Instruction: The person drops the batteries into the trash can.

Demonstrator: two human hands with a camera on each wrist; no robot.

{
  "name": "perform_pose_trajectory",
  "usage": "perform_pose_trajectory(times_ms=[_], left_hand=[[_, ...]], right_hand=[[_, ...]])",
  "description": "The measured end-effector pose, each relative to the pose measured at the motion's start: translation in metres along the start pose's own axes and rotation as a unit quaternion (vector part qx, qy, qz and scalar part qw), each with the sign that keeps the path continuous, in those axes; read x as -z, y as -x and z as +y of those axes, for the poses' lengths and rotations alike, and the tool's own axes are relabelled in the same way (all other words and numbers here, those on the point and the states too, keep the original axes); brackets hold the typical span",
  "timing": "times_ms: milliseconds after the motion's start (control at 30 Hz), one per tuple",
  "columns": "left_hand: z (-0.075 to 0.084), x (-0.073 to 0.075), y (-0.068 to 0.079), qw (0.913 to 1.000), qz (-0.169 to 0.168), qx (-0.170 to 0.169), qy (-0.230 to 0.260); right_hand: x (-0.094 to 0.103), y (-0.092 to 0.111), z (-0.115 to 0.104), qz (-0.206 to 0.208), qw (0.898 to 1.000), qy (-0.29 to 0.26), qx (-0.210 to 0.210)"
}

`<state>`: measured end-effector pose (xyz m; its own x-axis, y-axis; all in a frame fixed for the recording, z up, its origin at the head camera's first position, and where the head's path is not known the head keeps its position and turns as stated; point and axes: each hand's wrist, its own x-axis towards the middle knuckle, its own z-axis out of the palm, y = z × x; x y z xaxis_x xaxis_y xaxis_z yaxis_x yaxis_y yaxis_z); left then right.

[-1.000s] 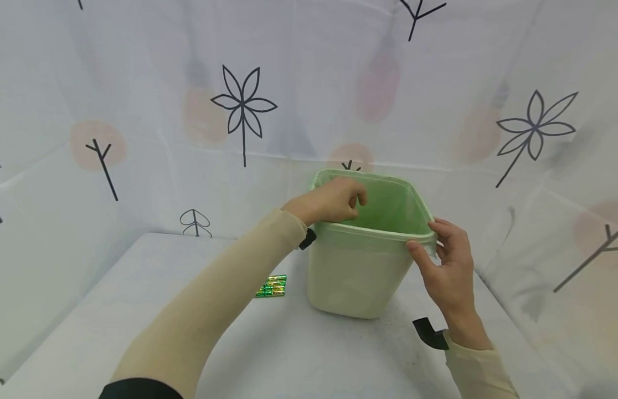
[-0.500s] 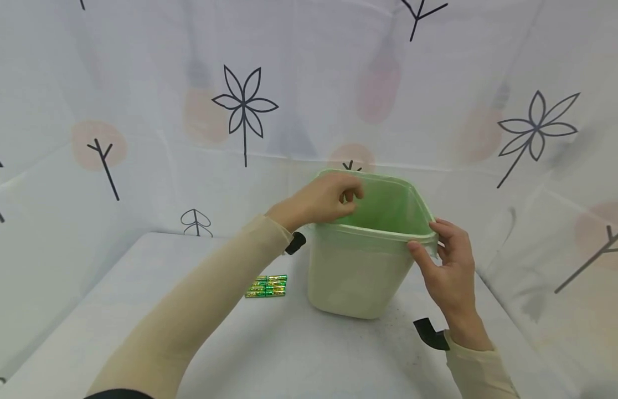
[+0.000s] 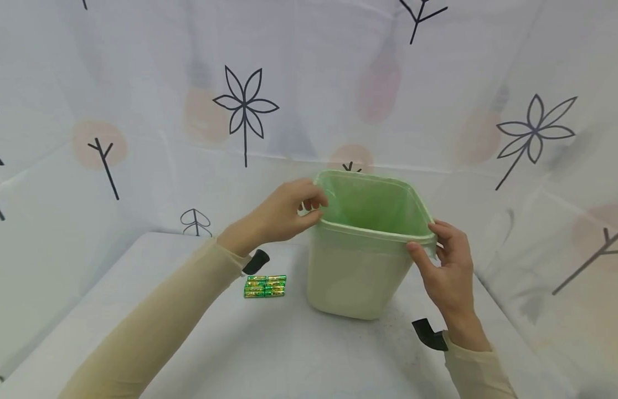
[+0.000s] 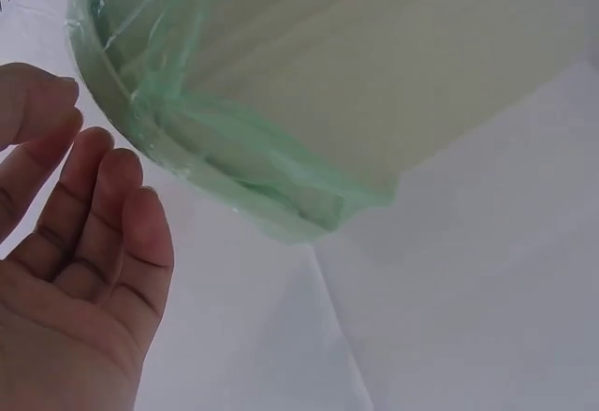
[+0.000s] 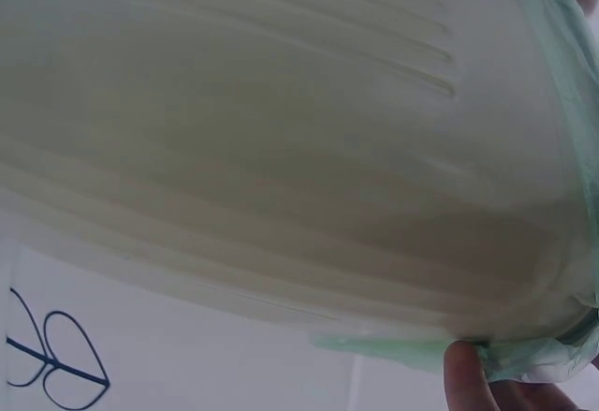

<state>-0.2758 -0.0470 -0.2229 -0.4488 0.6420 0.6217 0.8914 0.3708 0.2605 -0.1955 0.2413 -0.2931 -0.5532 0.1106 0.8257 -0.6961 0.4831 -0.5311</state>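
Note:
A pale trash can (image 3: 354, 277) stands on the white table, lined with a thin green trash bag (image 3: 374, 202) folded over its rim. My left hand (image 3: 284, 216) is beside the left end of the rim, fingers loosely bent and holding nothing. In the left wrist view its fingertips (image 4: 120, 169) lie just outside the folded bag edge (image 4: 281, 186). My right hand (image 3: 451, 271) grips the can's right front corner, thumb in front and fingers around the side over the bag. The right wrist view shows fingertips (image 5: 463, 369) against the bag's edge.
Several green and gold batteries (image 3: 265, 286) lie in rows on the table (image 3: 269, 354), left of the can. Behind rises a white cloth backdrop (image 3: 299, 83) with plant drawings, close to the can's far side.
My left hand has come out of the can's opening and moved left to the rim, uncovering the batteries. My right hand and the can have stayed put.

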Motion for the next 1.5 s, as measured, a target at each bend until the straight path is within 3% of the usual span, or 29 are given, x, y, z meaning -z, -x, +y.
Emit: perform_pose_trajectory(times_ms=[367, 600, 1000, 1267, 1500], left_hand=[[-0.022, 0.002, 0.055, 0.9992, 0.012, 0.036, -0.010], [-0.035, -0.016, 0.081, 0.9946, -0.048, 0.091, -0.015], [-0.066, -0.053, 0.129, 0.9699, -0.155, 0.187, -0.013], [-0.082, -0.072, 0.150, 0.9487, -0.190, 0.251, -0.027], [-0.090, -0.079, 0.160, 0.9386, -0.200, 0.279, -0.029]], right_hand=[[0.000, 0.000, -0.003, -0.003, 1.000, 0.013, -0.006], [0.001, 0.000, -0.006, -0.006, 0.999, 0.025, -0.022], [0.001, 0.000, -0.006, -0.004, 1.000, 0.021, -0.016], [0.004, 0.002, 0.018, -0.002, 0.999, 0.019, -0.027], [0.004, 0.002, 0.030, -0.002, 0.999, 0.024, -0.022]])
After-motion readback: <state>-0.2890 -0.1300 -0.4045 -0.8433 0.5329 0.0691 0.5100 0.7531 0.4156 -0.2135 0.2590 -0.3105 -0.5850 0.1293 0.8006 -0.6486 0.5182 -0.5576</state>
